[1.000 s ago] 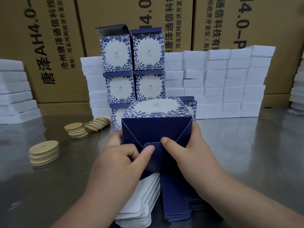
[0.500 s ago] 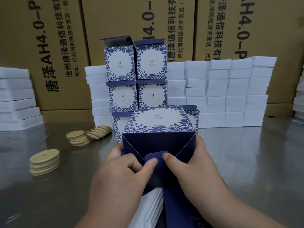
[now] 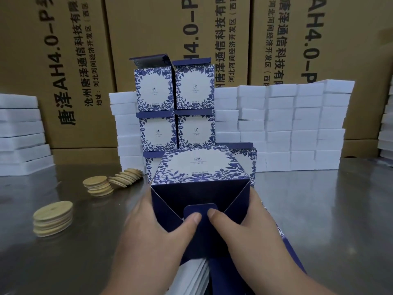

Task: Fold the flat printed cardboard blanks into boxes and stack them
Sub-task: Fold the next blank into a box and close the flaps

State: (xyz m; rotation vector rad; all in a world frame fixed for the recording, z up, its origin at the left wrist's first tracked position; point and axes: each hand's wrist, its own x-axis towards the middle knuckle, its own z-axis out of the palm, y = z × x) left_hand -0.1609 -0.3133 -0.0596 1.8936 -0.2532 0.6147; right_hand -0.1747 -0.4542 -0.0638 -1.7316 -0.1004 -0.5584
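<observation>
Both thumbs pressed the rounded tab (image 3: 200, 211) of a blue printed box (image 3: 200, 179), held above the steel table (image 3: 319, 209) by the left hand (image 3: 155, 237) and right hand (image 3: 244, 235); uneven pressure risked creasing it instead of seating it

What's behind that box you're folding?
Behind the box stand finished printed boxes, stacked, with white foam blocks and brown cartons beyond. The bottom row is mostly hidden.
</observation>
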